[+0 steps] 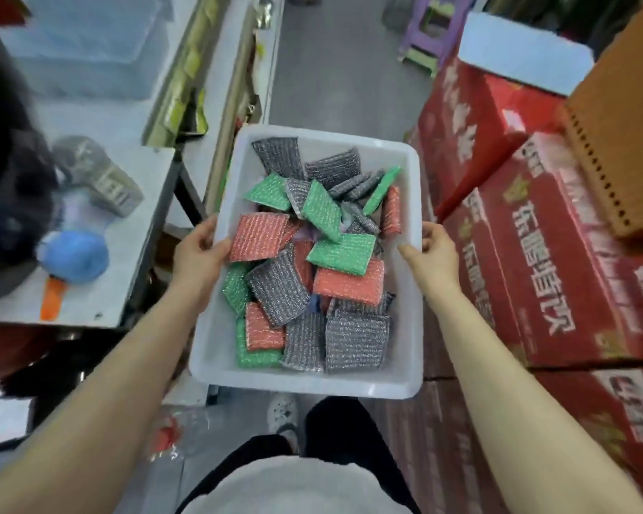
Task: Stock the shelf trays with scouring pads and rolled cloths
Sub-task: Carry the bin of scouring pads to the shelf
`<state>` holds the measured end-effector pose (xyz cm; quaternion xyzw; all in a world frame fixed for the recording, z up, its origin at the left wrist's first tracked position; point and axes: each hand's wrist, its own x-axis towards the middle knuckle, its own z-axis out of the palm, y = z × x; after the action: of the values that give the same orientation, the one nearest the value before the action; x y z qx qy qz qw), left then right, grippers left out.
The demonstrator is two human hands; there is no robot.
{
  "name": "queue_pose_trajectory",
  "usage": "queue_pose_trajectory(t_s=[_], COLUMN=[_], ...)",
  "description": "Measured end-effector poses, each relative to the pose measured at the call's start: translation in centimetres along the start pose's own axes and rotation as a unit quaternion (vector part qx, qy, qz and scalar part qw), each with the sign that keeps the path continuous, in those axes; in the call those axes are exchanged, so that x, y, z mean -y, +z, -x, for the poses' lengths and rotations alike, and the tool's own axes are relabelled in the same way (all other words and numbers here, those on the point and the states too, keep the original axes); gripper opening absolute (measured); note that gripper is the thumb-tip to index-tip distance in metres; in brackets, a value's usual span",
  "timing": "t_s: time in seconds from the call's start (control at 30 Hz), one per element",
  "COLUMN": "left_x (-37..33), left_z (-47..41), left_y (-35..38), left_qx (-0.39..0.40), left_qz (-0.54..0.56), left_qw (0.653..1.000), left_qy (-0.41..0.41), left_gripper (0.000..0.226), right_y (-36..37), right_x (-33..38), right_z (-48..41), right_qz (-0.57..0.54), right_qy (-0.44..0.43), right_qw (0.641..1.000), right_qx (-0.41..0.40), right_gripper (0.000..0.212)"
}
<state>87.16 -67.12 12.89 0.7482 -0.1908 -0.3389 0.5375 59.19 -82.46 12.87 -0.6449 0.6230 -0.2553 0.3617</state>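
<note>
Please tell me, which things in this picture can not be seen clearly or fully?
Head view, the only view:
Scouring pads: the count, because the upper pads cover the lower ones.
Left hand and right hand: their grip below the rim of the white tray, hidden by its walls.
Blue object at the left: too blurred to name.
Red cartons: cut off by the right edge.

White top (294, 487) at near centre, plain, rounded lower edge. Black trousers (336, 424) beyond it. One white clog-type shoe (283, 408), holes across upper, left of trouser leg. Left hand (197, 255), right hand (437, 255) bare; left forearm (108, 383), right forearm (498, 365) uncovered to near frame edge.
</note>
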Motion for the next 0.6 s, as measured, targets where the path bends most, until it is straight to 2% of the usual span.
queue_pose_trajectory(t_s=[0.23,0.43,0.6], left_x=[-8.3,-15.7,-21.9], left_z=[-16.7,-30.0,-40.1], left_y=[5.1,8.9,10.0], left_qx=[-0.044,-0.084,-0.110], left_qz=[0.042,0.065,0.102], left_qw=[0.998,0.994,0.987], left_qy=[0.009,0.012,0.052], left_gripper=[0.053,0.054,0.043], right_y=[4.0,8.1,11.5], right_x=[8.9,17.6,26.9], right_z=[-21.0,-39.6,-52.5], right_qz=[0.025,0.041,0.043], right_qy=[-0.058,-0.101,-0.131], right_qw=[0.998,0.994,0.989], right_qx=[-0.016,0.025,0.047], right_gripper=[0.040,0.040,0.039])
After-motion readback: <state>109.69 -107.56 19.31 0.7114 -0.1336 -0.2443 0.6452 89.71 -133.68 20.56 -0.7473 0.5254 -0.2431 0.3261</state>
